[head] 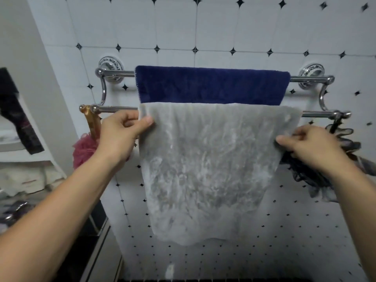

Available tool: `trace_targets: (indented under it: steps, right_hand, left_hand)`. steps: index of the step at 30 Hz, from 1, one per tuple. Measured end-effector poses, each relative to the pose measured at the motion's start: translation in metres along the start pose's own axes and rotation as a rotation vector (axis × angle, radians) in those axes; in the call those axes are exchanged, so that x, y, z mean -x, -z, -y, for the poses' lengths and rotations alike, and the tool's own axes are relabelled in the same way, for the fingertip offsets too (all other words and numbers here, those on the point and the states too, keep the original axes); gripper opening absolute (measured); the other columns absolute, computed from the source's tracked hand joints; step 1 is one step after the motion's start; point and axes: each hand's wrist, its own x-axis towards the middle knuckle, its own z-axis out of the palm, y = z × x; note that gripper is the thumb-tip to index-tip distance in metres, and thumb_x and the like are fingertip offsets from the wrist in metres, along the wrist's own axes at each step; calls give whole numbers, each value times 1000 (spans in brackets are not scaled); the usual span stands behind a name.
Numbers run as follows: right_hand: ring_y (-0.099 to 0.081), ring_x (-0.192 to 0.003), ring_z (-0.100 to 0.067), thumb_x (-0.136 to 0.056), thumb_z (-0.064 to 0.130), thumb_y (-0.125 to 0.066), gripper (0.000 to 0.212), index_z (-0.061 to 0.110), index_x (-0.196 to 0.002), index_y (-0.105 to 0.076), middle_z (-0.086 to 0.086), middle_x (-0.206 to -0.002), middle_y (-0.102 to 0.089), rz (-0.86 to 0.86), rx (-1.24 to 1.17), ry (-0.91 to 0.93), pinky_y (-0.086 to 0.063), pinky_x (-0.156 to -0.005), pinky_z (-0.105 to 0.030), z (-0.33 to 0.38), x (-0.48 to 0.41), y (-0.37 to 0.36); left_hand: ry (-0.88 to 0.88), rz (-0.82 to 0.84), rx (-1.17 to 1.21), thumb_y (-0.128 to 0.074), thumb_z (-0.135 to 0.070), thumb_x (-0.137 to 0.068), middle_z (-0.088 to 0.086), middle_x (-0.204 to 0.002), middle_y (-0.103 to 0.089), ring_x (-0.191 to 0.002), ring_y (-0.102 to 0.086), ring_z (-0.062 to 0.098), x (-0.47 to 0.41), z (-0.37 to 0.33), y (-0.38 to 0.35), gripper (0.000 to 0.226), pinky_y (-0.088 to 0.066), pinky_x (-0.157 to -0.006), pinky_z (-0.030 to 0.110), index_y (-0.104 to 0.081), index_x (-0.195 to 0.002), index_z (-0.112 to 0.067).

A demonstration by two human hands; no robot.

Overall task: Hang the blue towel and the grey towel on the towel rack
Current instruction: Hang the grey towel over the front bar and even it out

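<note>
Two towels on a two-bar rack, two hands on the grey one.

Head view: the blue towel [211, 86] hangs over the far, upper bar of the chrome rack [116, 73]; the grey towel [209, 169] drapes over the near, lower bar, covering the blue one's lower edge. The left hand [120, 135] pinches the grey towel's upper left corner, its grip closed on the cloth. The right hand [311, 145] pinches the right edge lower down. One pink puff [85, 149] hangs at the left end, one dark puff [305, 169] at the right.
</note>
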Motion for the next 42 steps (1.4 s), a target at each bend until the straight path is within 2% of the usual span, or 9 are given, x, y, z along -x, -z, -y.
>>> trace_targets:
  steps: [5, 10, 16, 22, 27, 32, 36, 40, 42]
  right_hand:
    - [-73, -78, -16, -81, 11, -78, 13, 12, -93, -71, -7, -98, -74, 66, -462, -78, -58, -77, -33, -11, -3, -25]
    - [-73, -63, -6, -79, 13, -78, 8, 18, -84, -74, 1, -81, -78, 114, -511, -97, -54, -50, -15, -32, 0, -24]
    - [-65, -55, -1, -81, 33, -76, 20, 26, -64, -70, 14, -62, -72, 33, -633, -23, -52, -57, -19, -15, -7, -8]
    - [-68, -56, -10, -88, 19, -71, 23, 17, -67, -61, 8, -56, -71, -19, -772, -54, -57, -59, -25, -12, -15, -9]
    - [-74, -66, -7, -82, 8, -74, 8, 15, -84, -71, 7, -72, -78, 187, -710, -63, -56, -54, -18, -30, 1, -38]
    - [-75, -68, -12, -81, 9, -76, 9, 15, -87, -74, -1, -87, -78, 188, -643, -143, -58, -56, -22, -61, 5, -61]
    - [-76, -76, -15, -81, 24, -77, 13, 18, -92, -76, -1, -90, -80, 223, -646, -103, -58, -66, -29, -54, -3, -55]
    - [-76, -81, -20, -78, 43, -74, 25, 20, -88, -77, -1, -89, -80, 30, -783, -24, -57, -72, -35, -18, -19, -31]
    - [-76, -76, -21, -79, 41, -75, 28, 13, -78, -73, -2, -81, -79, -63, -869, -62, -57, -69, -32, -6, -26, -22]
  left_hand:
    - [66, -85, 8, -78, -17, -81, 29, -93, -73, -74, -63, 29, -8, 20, 7, 23, -55, -70, 56, -73, -93, 2]
    - [85, -69, -10, -78, -13, -81, 12, -71, -69, -48, -59, 8, -4, 38, 5, 8, -47, -51, 20, -73, -76, -10]
    - [7, -60, 30, -74, -20, -86, 5, -82, -72, -73, -70, 13, -10, 19, 1, 10, -59, -72, 25, -69, -77, -19]
    - [-45, -175, 118, -70, -26, -89, 15, -84, -64, -75, -58, 23, -19, 10, -3, 19, -56, -78, 44, -68, -90, -7]
    - [-56, 12, 92, -80, -20, -79, -9, -76, -76, -68, -71, 5, 9, 42, 1, 25, -54, -58, 19, -60, -91, -25]
    - [70, 3, 18, -83, -9, -75, -6, -61, -64, -63, -66, 16, 18, 78, 9, 32, -56, -61, 33, -53, -81, -19]
    - [131, 87, 113, -83, -12, -72, 8, -88, -78, -78, -76, 21, 8, 65, 9, 44, -59, -63, 30, -56, -107, -13]
    - [95, 54, 185, -78, -19, -81, 4, -82, -79, -63, -74, 12, -10, 30, -1, 25, -52, -45, 18, -69, -101, -7]
    - [140, 13, 209, -78, -18, -81, 15, -92, -78, -73, -75, 23, -18, 22, -4, 22, -60, -54, 31, -72, -98, -5]
